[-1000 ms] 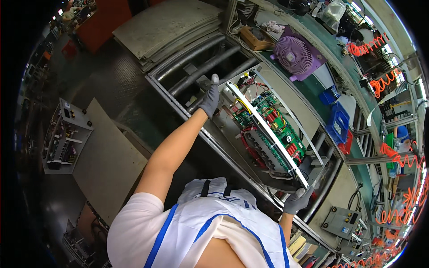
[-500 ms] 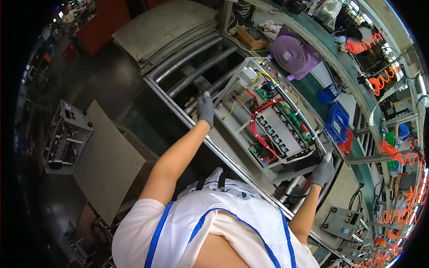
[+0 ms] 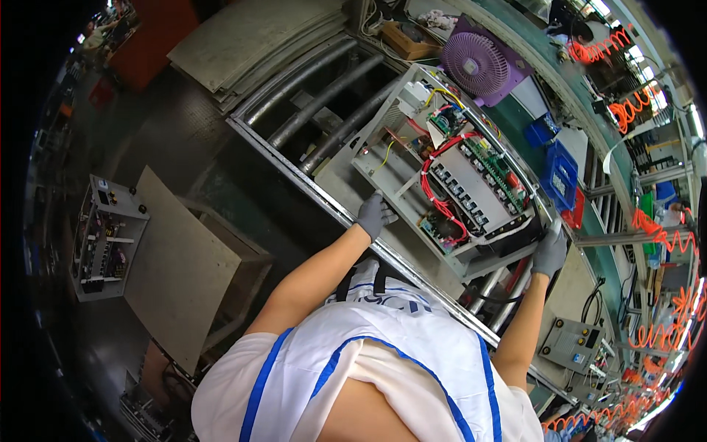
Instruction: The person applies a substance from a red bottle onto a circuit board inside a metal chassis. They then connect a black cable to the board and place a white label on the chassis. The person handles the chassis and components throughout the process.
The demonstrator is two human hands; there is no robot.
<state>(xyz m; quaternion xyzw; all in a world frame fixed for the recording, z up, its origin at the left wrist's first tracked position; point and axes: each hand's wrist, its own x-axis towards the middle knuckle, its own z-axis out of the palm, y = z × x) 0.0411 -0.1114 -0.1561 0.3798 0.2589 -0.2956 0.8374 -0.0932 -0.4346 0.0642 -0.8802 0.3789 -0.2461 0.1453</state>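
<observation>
Downward fisheye view from the head

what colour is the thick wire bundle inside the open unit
The wire bundle is red, clearest in the head view.

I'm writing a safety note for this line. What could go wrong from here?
Red cables lie exposed in the open metal chassis, so they might get snagged. The chassis's far corner appears close to the purple fan and could knock it. The right hand is at the chassis's near-right end and might get pinched if it shifts.
</observation>
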